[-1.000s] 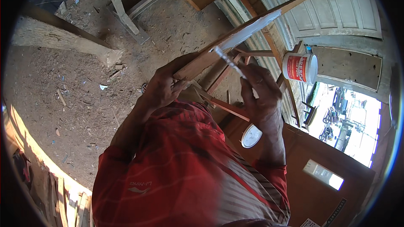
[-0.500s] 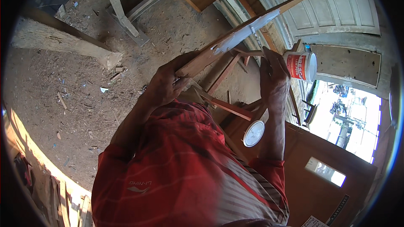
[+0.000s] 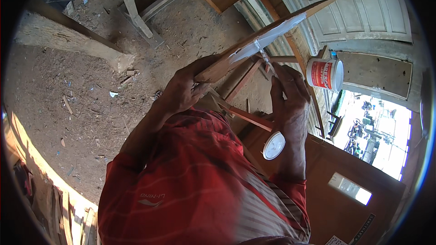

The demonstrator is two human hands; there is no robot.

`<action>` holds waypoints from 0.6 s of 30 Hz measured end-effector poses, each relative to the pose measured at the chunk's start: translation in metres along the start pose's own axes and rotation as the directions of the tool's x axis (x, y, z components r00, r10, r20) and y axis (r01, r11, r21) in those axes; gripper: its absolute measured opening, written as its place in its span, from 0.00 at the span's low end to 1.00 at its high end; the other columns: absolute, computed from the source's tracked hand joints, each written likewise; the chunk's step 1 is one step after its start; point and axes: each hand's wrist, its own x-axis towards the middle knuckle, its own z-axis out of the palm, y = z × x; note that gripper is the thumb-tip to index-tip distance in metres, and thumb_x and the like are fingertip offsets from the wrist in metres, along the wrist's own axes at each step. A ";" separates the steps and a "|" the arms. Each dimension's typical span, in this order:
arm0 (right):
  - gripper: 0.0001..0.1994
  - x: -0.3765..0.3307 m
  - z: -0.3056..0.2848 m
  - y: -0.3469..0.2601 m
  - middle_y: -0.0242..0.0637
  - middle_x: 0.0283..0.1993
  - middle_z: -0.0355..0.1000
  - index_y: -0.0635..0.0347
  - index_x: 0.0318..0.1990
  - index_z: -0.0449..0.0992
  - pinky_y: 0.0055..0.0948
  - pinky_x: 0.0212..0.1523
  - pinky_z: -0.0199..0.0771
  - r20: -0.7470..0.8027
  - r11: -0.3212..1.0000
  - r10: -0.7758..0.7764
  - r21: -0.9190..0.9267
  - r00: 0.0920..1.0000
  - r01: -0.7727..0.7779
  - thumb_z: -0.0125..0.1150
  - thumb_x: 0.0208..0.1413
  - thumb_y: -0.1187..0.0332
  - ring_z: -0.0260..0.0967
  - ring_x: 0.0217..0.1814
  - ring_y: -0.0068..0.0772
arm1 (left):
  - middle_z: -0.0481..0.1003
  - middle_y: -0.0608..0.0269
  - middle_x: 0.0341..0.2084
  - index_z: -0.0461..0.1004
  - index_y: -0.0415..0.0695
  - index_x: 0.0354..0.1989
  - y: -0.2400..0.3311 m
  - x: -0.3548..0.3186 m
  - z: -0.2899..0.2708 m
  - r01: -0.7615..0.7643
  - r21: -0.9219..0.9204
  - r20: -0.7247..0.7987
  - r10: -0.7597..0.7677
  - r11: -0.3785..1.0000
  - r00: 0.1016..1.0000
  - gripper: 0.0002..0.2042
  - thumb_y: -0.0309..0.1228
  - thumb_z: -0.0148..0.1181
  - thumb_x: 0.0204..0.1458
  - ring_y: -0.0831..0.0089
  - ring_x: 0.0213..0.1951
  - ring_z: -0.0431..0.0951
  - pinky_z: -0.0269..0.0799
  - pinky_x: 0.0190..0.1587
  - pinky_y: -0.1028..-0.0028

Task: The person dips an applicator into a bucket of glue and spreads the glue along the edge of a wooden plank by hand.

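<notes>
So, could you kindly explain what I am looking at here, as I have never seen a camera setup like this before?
Of course. There is no robot: these are a person's bare hands, seen from the left of two fisheye cameras worn on the head. It looks down, so the red shirt is the wearer's own, and straight edges bend near the rim.

The left hand has a grip on the near end of a wooden board. A white coating covers part of the board. The right hand holds a thin tool with its tip at that coating.

To the right are a white bucket and a round white lid. Small scraps lie scattered over the floor.
</notes>
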 end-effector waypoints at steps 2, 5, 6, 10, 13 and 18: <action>0.17 0.001 0.000 -0.002 0.45 0.50 0.79 0.56 0.55 0.82 0.42 0.47 0.83 -0.014 0.996 -0.007 -0.088 1.000 0.006 0.68 0.59 0.78 0.81 0.50 0.48 | 0.80 0.57 0.42 0.66 0.39 0.72 -0.002 0.001 0.001 0.005 -0.030 0.002 -0.005 1.000 1.000 0.26 0.15 0.53 0.63 0.75 0.36 0.81 0.80 0.42 0.72; 0.17 0.011 -0.003 -0.002 0.45 0.50 0.79 0.57 0.55 0.82 0.43 0.47 0.83 -0.066 0.999 0.007 -0.051 0.998 -0.011 0.68 0.58 0.78 0.81 0.50 0.48 | 0.79 0.58 0.42 0.65 0.40 0.72 -0.002 -0.001 0.002 -0.053 0.012 -0.008 0.053 0.999 0.999 0.27 0.14 0.53 0.63 0.77 0.34 0.80 0.80 0.39 0.73; 0.17 0.010 -0.001 -0.001 0.45 0.50 0.79 0.57 0.55 0.82 0.43 0.47 0.83 -0.066 0.999 0.008 -0.053 0.998 -0.011 0.68 0.58 0.78 0.81 0.50 0.48 | 0.79 0.58 0.42 0.65 0.40 0.72 0.001 0.000 0.002 -0.048 -0.002 -0.006 0.048 0.999 0.999 0.28 0.14 0.53 0.63 0.77 0.33 0.80 0.80 0.39 0.73; 0.19 -0.007 0.000 -0.018 0.44 0.50 0.78 0.59 0.56 0.82 0.43 0.47 0.84 0.089 0.991 -0.137 0.015 0.987 0.136 0.69 0.56 0.79 0.81 0.48 0.48 | 0.79 0.57 0.42 0.65 0.40 0.72 -0.001 0.001 0.003 -0.104 0.034 -0.024 0.105 0.994 0.994 0.27 0.14 0.53 0.63 0.76 0.32 0.80 0.80 0.37 0.72; 0.19 -0.006 -0.006 -0.017 0.44 0.50 0.79 0.59 0.56 0.82 0.43 0.47 0.84 0.085 0.991 -0.124 0.068 0.989 0.118 0.69 0.56 0.79 0.81 0.48 0.48 | 0.76 0.48 0.56 0.66 0.40 0.71 -0.003 -0.002 0.003 -0.002 -0.007 0.004 0.002 1.000 1.000 0.30 0.14 0.59 0.58 0.59 0.53 0.79 0.77 0.56 0.64; 0.17 0.016 -0.002 0.022 0.47 0.51 0.80 0.61 0.56 0.82 0.40 0.50 0.82 -0.044 0.998 0.047 -0.036 0.998 -0.049 0.64 0.59 0.81 0.82 0.51 0.45 | 0.75 0.44 0.60 0.66 0.41 0.70 -0.002 -0.003 0.003 0.005 -0.015 0.003 -0.005 1.000 1.000 0.31 0.14 0.61 0.57 0.53 0.61 0.79 0.77 0.62 0.61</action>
